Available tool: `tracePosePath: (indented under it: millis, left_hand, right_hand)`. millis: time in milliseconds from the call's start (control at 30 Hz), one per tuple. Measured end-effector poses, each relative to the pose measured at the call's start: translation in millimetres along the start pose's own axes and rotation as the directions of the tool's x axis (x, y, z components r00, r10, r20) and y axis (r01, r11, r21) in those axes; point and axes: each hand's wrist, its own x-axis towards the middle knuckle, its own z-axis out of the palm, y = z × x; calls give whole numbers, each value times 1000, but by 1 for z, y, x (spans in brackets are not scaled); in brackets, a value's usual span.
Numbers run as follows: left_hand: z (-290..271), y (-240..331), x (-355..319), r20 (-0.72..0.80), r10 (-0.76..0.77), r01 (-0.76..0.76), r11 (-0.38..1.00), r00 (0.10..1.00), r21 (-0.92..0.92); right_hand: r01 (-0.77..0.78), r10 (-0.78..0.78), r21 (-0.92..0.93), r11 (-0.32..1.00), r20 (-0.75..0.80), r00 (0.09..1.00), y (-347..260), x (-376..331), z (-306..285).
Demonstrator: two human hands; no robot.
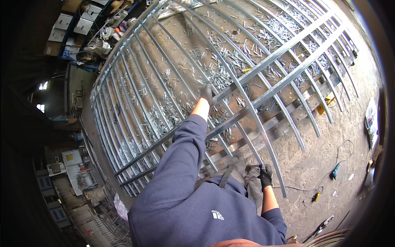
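Note:
A grid of thin silver metal bars (247,138) lies across two long square metal rails (284,48). My left hand (207,93), in a dark glove, reaches forward and is closed on one thin bar where it crosses the farther rail. Some of its fingers are hidden behind the glove's back. Low on the right, my right hand (266,175), in a black glove, is closed around what looks like the near end of that same bar, in front of my leg. Other thin bars run on both sides, their near ends sticking out past the nearer rail (230,120).
Short metal offcuts (284,27) are scattered under the bars. A perforated beam (268,124) runs beneath their near ends. On the concrete floor to the right lie a cable with a teal tool (335,171) and a yellow connector (317,196). Cluttered shelves (68,31) stand far left.

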Motion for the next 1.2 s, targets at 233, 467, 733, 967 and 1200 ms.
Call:
tracePosePath:
  millis: [233, 467, 733, 967, 1200]
  left_hand:
    - [-5, -12, 30, -58, -86, 88, 996, 995, 24]
    - [-27, 8, 72, -84, -14, 28, 985, 996, 170]
    - [-15, 12, 73, -109, -17, 30, 993, 994, 116]
    - [10, 44, 41, -108, 103, -85, 984, 989, 159]
    - [36, -3, -204, -200, 424, -412, 906, 883, 103]
  right_hand:
    - [-158, 150, -91, 983, -90, 985, -20, -4, 13]
    - [247, -237, -280, 928, 72, 969, -28, 42, 53]
    - [325, -309, -526, 786, 121, 943, -101, -20, 34]
    - [506, -852, -824, 256, 55, 521, -151, -84, -51]
    - [30, 35, -275, 961, 228, 973, -107, -35, -88]
